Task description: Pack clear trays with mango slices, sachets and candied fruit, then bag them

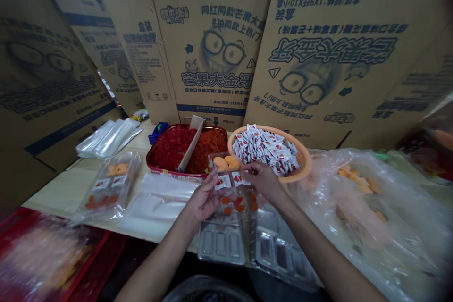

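Both hands hang over a clear plastic tray point(244, 219) at the near edge of the tabletop point(53, 198). The left hand point(203, 197) is partly open, its fingers curled beside a small sachet point(223, 181), while the right hand point(264, 181) is looser, reaching toward a second sachet point(240, 179); I cannot tell whether either hand has hold of one. The tray has red and orange sweets point(228, 210) in it, with both sachets at its far end. Just nearer the person lie empty trays point(221, 245). Beyond the tray sit a red tin point(170, 167) of red and orange pieces and a basket point(269, 151) heaped with sachets. To its left lies one filled, bagged tray point(109, 186). So far, that is the only bagged tray in view, and plenty of sachets and pieces remain.
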Available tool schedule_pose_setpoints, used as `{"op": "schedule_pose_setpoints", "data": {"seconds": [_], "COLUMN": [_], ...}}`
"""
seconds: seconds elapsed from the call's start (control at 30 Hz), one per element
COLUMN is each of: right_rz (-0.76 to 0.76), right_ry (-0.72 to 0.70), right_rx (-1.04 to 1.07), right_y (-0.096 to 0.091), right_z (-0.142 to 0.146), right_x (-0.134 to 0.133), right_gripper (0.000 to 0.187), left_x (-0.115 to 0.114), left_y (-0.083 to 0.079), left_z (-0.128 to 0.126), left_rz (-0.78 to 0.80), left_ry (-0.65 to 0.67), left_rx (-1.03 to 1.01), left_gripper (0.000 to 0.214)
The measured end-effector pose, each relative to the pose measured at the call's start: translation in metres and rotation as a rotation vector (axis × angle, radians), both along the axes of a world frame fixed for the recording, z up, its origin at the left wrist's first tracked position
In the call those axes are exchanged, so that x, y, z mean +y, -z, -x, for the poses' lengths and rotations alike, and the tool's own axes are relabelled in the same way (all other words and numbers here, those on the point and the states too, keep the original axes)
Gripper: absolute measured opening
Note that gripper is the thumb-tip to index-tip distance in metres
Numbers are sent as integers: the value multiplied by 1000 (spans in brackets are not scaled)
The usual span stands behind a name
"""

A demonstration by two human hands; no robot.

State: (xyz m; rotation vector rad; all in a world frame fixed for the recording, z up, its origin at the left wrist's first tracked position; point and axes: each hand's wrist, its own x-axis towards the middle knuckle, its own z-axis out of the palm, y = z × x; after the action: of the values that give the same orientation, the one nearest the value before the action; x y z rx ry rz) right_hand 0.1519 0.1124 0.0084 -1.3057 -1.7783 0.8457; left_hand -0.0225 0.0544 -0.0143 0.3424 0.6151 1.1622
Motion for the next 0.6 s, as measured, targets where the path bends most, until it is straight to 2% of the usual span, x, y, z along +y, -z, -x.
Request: {"op": "schedule_pose_setpoints", "data": {"seconds": [0.1, 0.23, 0.3, 0.4, 0.5, 0.6], "right_rz": [-134, -269, -222, -27, 68, 13], "right_ry": [10, 146, 192, 150, 79, 54], "right_rx": [-67, -205, -407, -718, -790, -767], "right_y": [-7, -3, 9, 32, 47, 52], "right_z": [3, 0, -7, -19, -37, -54], "right_x": [-11, -39, -55, -74, -79, -78], "right_gripper": [26, 32, 33, 45, 55, 52], "left_x": [-8, -22, -30, -42, -55, -68], "left_y": [-2, -4, -4, -4, -6, -7], "left_z": [6, 24, 38, 59, 77, 90], "left_rz": [2, 14, 17, 9, 0, 7], "left_ry": [6, -22, -39, -70, -92, -127], "left_rx": [-1, 25, 43, 72, 97, 144], "left_gripper": [51, 51, 52, 53, 53, 53]}}
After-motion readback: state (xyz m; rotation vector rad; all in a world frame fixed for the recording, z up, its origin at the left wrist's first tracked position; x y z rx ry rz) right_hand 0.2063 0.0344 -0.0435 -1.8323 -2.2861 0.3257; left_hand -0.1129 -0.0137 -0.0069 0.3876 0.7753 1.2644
